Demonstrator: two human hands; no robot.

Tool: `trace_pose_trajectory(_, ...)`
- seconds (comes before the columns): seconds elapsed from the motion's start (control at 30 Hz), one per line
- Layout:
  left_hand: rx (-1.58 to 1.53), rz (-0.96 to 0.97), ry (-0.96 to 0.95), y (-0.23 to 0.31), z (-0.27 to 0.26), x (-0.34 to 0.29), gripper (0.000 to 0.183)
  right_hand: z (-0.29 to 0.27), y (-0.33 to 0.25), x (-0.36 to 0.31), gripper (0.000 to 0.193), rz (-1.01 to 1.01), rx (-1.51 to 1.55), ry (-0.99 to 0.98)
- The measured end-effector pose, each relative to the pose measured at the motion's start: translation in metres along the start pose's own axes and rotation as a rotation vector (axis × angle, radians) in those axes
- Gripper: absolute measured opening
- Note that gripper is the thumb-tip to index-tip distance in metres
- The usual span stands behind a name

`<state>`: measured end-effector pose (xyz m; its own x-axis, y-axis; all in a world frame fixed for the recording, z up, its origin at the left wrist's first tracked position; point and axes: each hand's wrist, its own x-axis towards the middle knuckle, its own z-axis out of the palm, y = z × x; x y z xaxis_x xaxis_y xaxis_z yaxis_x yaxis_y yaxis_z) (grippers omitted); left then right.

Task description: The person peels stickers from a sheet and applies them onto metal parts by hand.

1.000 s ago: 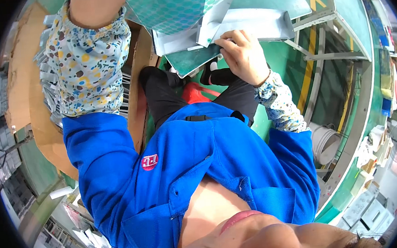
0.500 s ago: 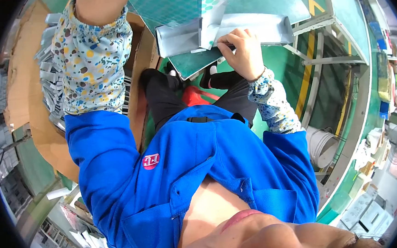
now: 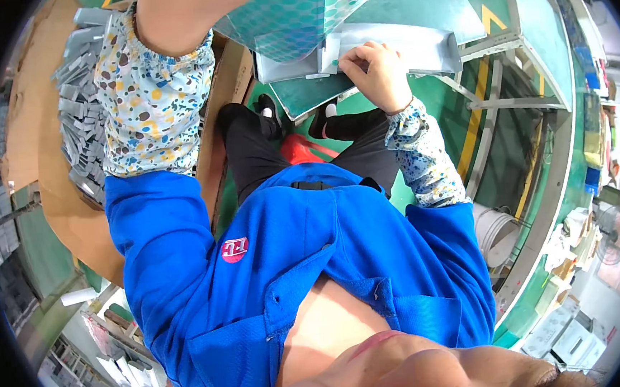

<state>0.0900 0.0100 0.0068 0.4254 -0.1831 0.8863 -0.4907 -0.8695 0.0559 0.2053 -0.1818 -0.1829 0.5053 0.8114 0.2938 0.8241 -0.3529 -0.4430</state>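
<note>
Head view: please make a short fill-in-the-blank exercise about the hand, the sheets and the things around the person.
1. The right hand presses its fingers on a folded white and ____ sheet.
2. The sheet above it has a pattern of teal ____.
3. A white ____ stands on the floor at the person's right, under the table frame.
4. The person's jacket is ____.

Missing words: grey; dots; bucket; blue

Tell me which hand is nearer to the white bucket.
Right. The right hand rests on grey sheets above the white bucket; the left hand is out of view, past the top edge.
</note>
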Motion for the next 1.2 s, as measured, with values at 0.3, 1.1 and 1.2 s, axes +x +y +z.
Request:
trace_pose_trajectory(0.3, 0.001, 0.011, 0.015, 0.002, 0.001, -0.001, 0.009, 0.006, 0.002, 0.003, 0.012, 0.076, 0.016, 0.009)
trace_pose_trajectory(1.1, -0.001, 0.013, 0.045, 0.005, 0.011, 0.003, 0.009, 0.004, 0.003, 0.004, 0.006, -0.095, 0.092, 0.065)
trace_pose_trajectory(1.2, 0.004, 0.015, 0.041, 0.006, 0.011, 0.002, 0.009, 0.003, 0.006, 0.007, 0.007, -0.075, 0.131, -0.008)
